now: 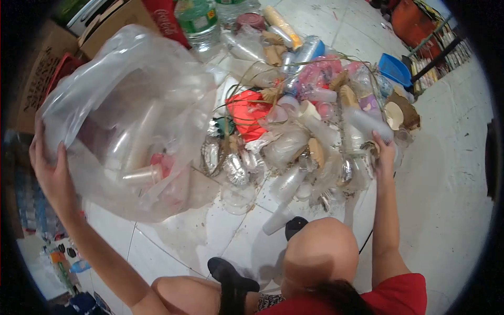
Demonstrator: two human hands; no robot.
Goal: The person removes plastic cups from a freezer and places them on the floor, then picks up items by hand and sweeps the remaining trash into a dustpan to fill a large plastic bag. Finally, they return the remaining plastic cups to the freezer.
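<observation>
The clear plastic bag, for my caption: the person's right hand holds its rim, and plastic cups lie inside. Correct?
Not quite: the left hand holds the rim of the clear plastic bag, as the head view shows; plastic cups do lie inside.

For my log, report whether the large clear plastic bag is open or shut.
Open: the large clear plastic bag gapes wide, its rim held by the left hand.

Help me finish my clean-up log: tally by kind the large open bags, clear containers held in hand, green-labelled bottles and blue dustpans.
Large open bag: 1
Held clear container: 1
Green-labelled bottles: 2, one cut off by the top edge
Blue dustpan: 1
Total: 5
</observation>
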